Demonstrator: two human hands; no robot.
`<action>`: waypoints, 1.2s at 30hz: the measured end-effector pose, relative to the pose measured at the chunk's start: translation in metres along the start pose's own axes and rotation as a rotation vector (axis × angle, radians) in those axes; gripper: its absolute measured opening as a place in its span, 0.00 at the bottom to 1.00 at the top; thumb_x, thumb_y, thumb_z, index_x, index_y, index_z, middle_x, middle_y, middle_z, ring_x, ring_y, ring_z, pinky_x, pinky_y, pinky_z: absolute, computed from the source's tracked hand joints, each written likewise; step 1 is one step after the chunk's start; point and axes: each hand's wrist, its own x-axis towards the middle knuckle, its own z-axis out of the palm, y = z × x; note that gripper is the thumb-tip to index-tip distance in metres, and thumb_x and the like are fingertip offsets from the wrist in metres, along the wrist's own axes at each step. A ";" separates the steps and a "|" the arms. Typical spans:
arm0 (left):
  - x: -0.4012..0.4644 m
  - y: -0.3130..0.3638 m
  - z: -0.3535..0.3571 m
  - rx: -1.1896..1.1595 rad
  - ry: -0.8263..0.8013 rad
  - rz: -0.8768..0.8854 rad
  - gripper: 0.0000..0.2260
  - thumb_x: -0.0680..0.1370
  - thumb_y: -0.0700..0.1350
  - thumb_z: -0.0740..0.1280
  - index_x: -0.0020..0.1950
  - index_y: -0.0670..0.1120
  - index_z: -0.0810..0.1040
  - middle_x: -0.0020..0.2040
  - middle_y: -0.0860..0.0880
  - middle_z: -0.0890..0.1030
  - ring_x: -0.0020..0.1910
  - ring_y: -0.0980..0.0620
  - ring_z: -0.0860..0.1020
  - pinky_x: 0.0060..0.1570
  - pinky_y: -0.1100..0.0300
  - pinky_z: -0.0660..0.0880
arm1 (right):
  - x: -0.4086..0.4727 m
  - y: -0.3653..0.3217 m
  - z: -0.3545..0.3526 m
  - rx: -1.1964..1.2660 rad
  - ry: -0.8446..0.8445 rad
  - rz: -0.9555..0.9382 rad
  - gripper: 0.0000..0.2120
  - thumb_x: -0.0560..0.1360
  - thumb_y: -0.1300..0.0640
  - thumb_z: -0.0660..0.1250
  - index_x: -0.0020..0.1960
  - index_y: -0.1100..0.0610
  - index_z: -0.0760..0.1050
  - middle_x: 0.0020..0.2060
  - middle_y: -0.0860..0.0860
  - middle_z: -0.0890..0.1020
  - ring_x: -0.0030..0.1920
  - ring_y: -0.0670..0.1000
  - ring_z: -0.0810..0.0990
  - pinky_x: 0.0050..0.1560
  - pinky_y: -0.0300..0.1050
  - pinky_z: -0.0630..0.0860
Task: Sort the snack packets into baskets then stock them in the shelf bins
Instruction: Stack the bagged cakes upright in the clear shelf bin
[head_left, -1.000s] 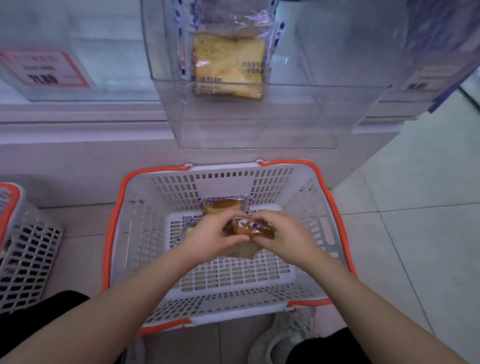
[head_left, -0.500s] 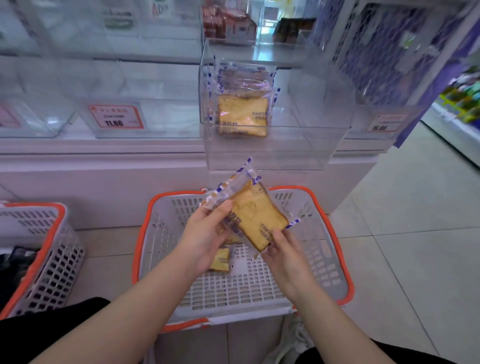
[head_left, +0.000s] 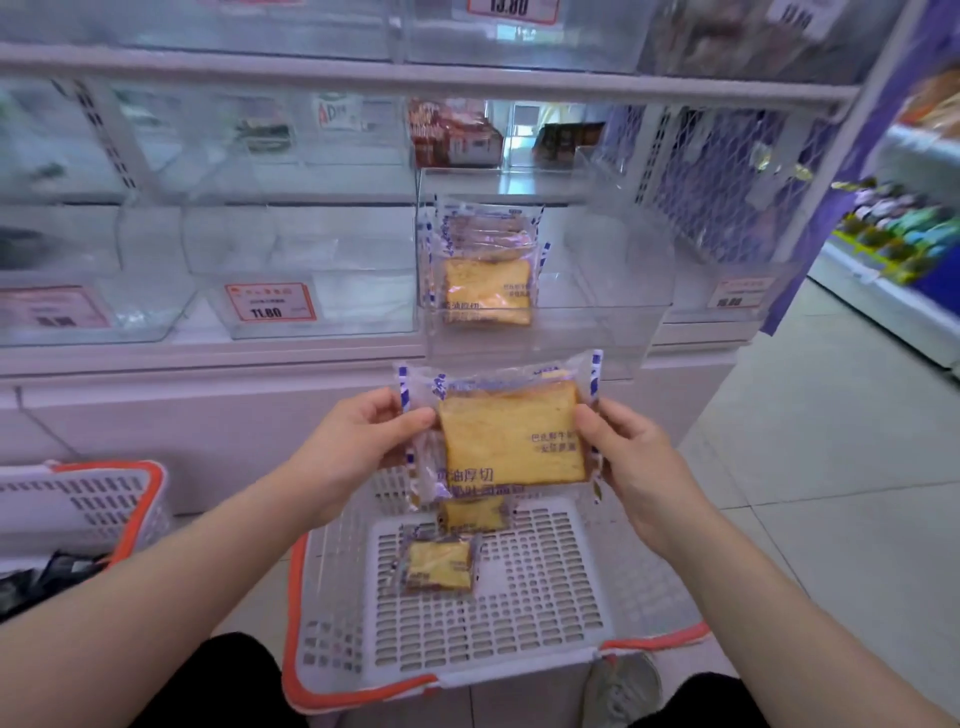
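Two bare hands hold one clear packet of toast (head_left: 506, 434) upright at the centre of the view, above a white basket with an orange rim (head_left: 524, 587). At 9 o'clock of the packet, the left hand (head_left: 358, 447) pinches its left edge between thumb and curled fingers. At 3 o'clock, the right hand (head_left: 631, 457) pinches the right edge the same way. Two more toast packets lie in the basket: one flat on the floor of it (head_left: 439, 566), toward 6 o'clock of the held packet, and another (head_left: 472, 513) just behind, partly hidden by the held one. At 12 o'clock, a clear shelf bin (head_left: 597, 322) juts out from the shelf and holds upright toast packets (head_left: 485, 291); at least two show, though the exact count is unclear. One second white and orange basket (head_left: 88, 506) sits at 9 o'clock on the tiled floor, with dark items inside that cannot be made out. Two legible orange price tags (head_left: 270, 302) and (head_left: 511, 8) mark the shelves; others are blurred.
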 end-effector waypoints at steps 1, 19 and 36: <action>0.000 0.002 0.001 -0.028 0.006 0.007 0.05 0.76 0.38 0.65 0.45 0.46 0.79 0.38 0.50 0.83 0.33 0.56 0.79 0.37 0.64 0.78 | 0.000 -0.004 0.002 -0.011 0.020 -0.017 0.08 0.76 0.58 0.63 0.44 0.53 0.82 0.35 0.46 0.84 0.36 0.41 0.80 0.36 0.33 0.77; 0.029 0.043 0.024 -0.318 0.366 0.268 0.16 0.78 0.45 0.63 0.34 0.55 0.82 0.28 0.55 0.80 0.26 0.59 0.77 0.25 0.66 0.73 | 0.030 -0.035 0.035 0.155 0.304 -0.076 0.15 0.80 0.57 0.58 0.39 0.54 0.79 0.27 0.45 0.81 0.25 0.41 0.76 0.25 0.33 0.71; 0.094 0.094 -0.002 0.014 0.269 0.322 0.17 0.76 0.47 0.67 0.63 0.55 0.70 0.57 0.54 0.75 0.59 0.55 0.73 0.59 0.59 0.68 | 0.101 -0.118 0.010 -0.350 0.197 -0.330 0.11 0.68 0.65 0.72 0.43 0.51 0.77 0.35 0.44 0.83 0.36 0.40 0.80 0.37 0.32 0.76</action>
